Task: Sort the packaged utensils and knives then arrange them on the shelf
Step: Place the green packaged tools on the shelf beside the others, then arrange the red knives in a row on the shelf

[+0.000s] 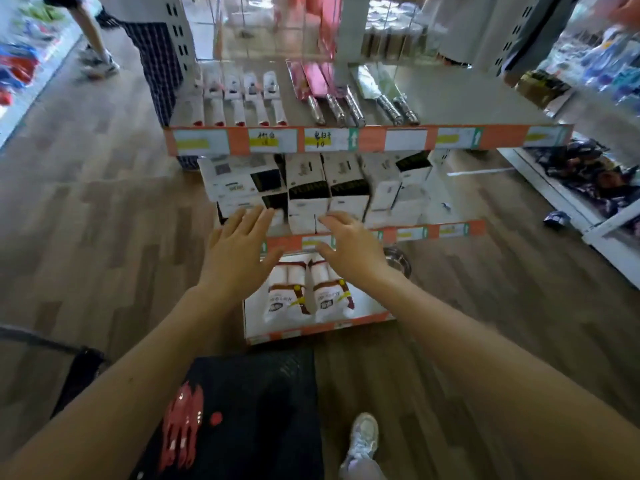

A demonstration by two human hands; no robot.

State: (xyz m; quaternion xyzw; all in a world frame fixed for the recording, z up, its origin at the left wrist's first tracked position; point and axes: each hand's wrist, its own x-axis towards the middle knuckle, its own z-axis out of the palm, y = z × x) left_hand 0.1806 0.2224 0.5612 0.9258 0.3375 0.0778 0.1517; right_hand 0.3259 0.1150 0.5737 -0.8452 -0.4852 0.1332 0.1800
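Note:
On the top shelf lie several white packaged knives at the left, pink-packaged knives with metal handles in the middle, and two cleavers beside them. The middle shelf holds several black-and-white boxes. On the bottom shelf lie two white packs. My left hand and my right hand are both open with fingers spread, empty, hovering in front of the middle shelf's boxes. The picture is blurred by motion.
A black crate with red packaged items stands by my feet. A metal bowl sits on the floor to the right. Other shelves flank both sides. A person's legs stand at the far left.

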